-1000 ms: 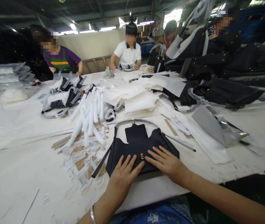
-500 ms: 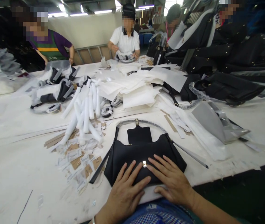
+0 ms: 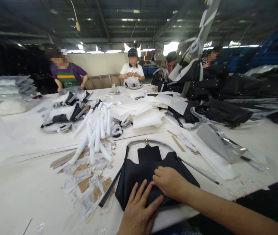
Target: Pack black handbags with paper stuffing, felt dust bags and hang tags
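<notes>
Right hand (image 3: 169, 183) now bunching on front of black bag (image 3: 131, 171), where half a second ago spreading flat; whether pinching anything, cannot tell. Left hand (image 3: 139, 212) spreading wide just beside it, resting on bag. Bag lying on white table (image 3: 31, 189) beneath both hands, flap (image 3: 149, 154) extending beyond them, paper tags (image 3: 83, 186) lying left of grip.

Bag workshop; shared worktable (image 3: 43, 192), heaped black bags (image 3: 234, 86), co-workers (image 3: 126, 70)
</notes>
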Available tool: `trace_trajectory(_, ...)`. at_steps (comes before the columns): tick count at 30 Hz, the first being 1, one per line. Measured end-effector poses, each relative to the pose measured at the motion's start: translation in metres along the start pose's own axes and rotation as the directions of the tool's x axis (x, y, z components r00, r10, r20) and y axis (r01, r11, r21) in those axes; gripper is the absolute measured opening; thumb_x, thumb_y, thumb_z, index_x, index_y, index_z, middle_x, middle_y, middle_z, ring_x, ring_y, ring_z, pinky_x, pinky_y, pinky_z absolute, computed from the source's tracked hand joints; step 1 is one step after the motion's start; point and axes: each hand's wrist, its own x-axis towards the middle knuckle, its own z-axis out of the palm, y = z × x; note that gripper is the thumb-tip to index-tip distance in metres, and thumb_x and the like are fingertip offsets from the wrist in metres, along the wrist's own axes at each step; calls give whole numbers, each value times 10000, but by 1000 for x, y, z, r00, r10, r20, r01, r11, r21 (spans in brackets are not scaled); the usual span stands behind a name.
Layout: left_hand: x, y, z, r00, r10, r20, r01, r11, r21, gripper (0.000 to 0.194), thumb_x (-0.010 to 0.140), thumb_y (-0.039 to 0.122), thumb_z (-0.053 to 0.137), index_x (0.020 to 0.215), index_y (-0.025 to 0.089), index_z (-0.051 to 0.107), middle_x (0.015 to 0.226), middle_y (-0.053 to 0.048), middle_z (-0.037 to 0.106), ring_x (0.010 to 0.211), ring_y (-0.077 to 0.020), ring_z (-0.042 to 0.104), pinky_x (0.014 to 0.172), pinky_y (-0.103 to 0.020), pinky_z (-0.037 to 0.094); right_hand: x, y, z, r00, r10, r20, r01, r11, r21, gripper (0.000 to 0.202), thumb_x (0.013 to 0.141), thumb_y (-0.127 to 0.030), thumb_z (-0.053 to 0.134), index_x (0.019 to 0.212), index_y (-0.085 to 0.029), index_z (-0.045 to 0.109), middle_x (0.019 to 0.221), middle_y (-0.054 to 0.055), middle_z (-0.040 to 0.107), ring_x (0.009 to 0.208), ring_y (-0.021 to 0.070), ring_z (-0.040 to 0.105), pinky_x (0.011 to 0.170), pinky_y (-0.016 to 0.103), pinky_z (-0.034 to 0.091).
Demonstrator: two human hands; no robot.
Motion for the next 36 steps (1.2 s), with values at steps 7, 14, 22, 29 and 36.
trace_trajectory(7, -2, 0, 2, 998, 11, -66, -10, 1000, 5, 613, 951, 415, 531, 1515, 382, 291, 1540, -106, 399, 1423, -296, 365, 1098, -475, 391, 6, -18, 2, 930, 345, 127, -346, 938, -17, 349, 974, -268, 475, 763, -159, 731, 724, 88, 729, 651, 220, 675, 585, 294, 434)
trace_trajectory(14, -3, 3, -2, 998, -49, 49, 54, 993, -108, 624, 956, 276, 531, 1509, 416, 279, 1606, -73, 270, 1453, -314, 300, 1141, -537, 320, -36, 10, -10, 983, 159, -92, -144, 978, 150, 307, 979, -348, 513, 1201, -203, 668, 1214, 96, 688, 1151, 246, 613, 996, 397, 451)
trace_trajectory(22, 6, 9, -7, 987, -30, 157, 45, 995, -94, 661, 928, 469, 570, 1513, 415, 267, 1586, -103, 313, 1443, -351, 310, 1094, -630, 341, -61, 17, 30, 977, 125, -174, -111, 990, 85, 477, 976, -263, 467, 1448, -195, 470, 1513, 98, 451, 1421, 270, 359, 1165, 530, 285)
trace_trajectory(29, 6, -4, 12, 994, 92, -54, -88, 994, 68, 793, 842, 700, 541, 1520, 379, 282, 1502, -138, 447, 1359, -355, 438, 1106, -558, 309, -45, 27, 4, 971, 175, -162, -134, 962, 239, 319, 937, -298, 565, 1231, -235, 672, 1307, 72, 652, 1237, 236, 578, 1086, 436, 426)
trace_trajectory(36, 1, 0, 50, 964, 46, -262, 16, 973, 231, 617, 909, 477, 612, 1466, 476, 347, 1360, -50, 610, 1287, -267, 543, 1136, -522, 327, 74, 131, -29, 887, 314, -339, -314, 948, 57, 566, 863, -100, 627, 1412, -145, 500, 1465, 161, 496, 1366, 303, 440, 1127, 496, 355)
